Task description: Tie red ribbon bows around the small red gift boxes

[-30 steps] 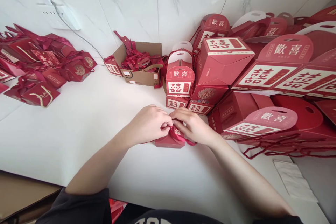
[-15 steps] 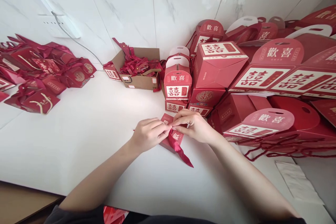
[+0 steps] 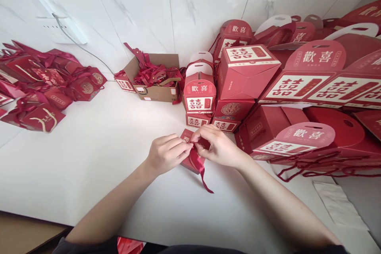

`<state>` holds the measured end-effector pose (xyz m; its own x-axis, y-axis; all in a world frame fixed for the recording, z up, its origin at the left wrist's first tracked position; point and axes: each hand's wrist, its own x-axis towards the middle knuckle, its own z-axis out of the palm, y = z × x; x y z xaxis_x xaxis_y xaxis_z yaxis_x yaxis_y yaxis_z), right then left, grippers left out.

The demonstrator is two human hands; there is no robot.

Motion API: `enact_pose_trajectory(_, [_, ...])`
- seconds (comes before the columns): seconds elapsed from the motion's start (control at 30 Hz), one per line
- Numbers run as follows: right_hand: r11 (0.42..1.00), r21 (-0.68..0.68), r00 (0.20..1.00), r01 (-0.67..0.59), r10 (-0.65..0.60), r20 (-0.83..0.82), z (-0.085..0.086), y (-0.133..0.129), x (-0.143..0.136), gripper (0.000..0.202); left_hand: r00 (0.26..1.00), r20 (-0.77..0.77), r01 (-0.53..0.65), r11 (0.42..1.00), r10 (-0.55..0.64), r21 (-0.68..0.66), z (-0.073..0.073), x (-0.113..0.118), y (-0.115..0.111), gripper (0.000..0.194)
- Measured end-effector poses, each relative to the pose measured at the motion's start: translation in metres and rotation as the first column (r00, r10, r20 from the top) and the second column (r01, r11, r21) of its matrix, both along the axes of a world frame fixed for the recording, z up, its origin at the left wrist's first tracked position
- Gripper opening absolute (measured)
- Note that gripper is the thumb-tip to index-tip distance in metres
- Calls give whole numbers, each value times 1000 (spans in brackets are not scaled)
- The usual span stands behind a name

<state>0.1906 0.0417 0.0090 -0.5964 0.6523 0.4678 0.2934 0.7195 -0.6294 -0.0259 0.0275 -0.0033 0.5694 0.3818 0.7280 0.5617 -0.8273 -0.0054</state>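
Note:
A small red box (image 3: 189,164) lies on the white table (image 3: 133,135) in front of me, partly hidden by my hands. Over its top runs a dark red ribbon (image 3: 197,161), one tail hanging down past the near edge. My left hand (image 3: 170,152), fingers pinched together, grips the ribbon at the middle of the box. From the right, my right hand (image 3: 218,145) pinches the same ribbon between thumb and index finger, its fingertips almost touching the left ones. The exact shape of the ribbon between the fingertips is hidden.
Behind the hands stands an open cardboard box (image 3: 157,93) full of ribbons. Red gift boxes (image 3: 248,75) are stacked at the right, with red cords (image 3: 315,168) beside them. Ribboned red boxes (image 3: 44,115) crowd the left. White paper (image 3: 339,206) lies at the lower right.
The fingertips have shifted slightly at the ribbon, and the right hand's fingers are more bent. The hanging tail has twisted narrower. The whole view has moved a little.

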Motion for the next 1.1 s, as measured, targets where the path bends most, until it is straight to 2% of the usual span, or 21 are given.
enact_pose_trajectory(0.1, [999, 8, 999, 34, -34, 8, 2, 0, 1, 27, 1000, 6, -7, 1000, 7, 13, 1, -1, 1, 15])
enact_pose_trajectory(0.23, [998, -36, 999, -49, 49, -24, 4, 0, 0, 29, 1000, 8, -12, 1000, 12, 12, 0, -1, 0, 15])
enact_pose_trajectory(0.3, [998, -62, 998, -25, 22, -54, 4, -1, -1, 27, 1000, 10, -13, 1000, 13, 12, 1, -1, 0, 15])
enact_pose_trajectory(0.37, [988, -154, 996, 11, -24, -86, 5, -1, 1, 27, 1000, 13, -12, 1000, 12, 14, 1, -1, 0, 15])
enact_pose_trajectory(0.47, [949, -310, 992, -50, 10, -128, 6, -2, 2, 27, 1000, 16, -7, 1000, 6, 24, 2, -1, 1, 15])
enact_pose_trajectory(0.53, [955, -288, 990, -73, 36, -134, 6, -2, 0, 28, 1000, 13, 0, 1000, 0, 30, 3, -1, 1, 16])
enact_pose_trajectory(0.63, [973, -229, 992, -36, 7, -123, 3, -2, -2, 23, 1000, 15, 3, 1000, -3, 24, 3, 0, 1, 15])
enact_pose_trajectory(0.73, [926, -369, 982, -85, 15, -188, 2, -2, -1, 18, 1000, 21, -6, 1000, 5, 16, 3, 0, 1, 15])
enact_pose_trajectory(0.83, [872, -464, 972, -156, 52, -227, 2, -1, 2, 23, 1000, 16, 3, 1000, -3, 5, 3, -1, 1, 17])
enact_pose_trajectory(0.93, [894, -429, 978, -129, 44, -202, 1, -1, 1, 30, 1000, 17, 7, 1000, -7, -4, 3, -2, 2, 16])
enact_pose_trajectory(1.1, [945, -325, 972, -31, -48, -232, -2, -3, -2, 23, 1000, 9, 15, 1000, -15, -21, 1, -3, 3, 13])
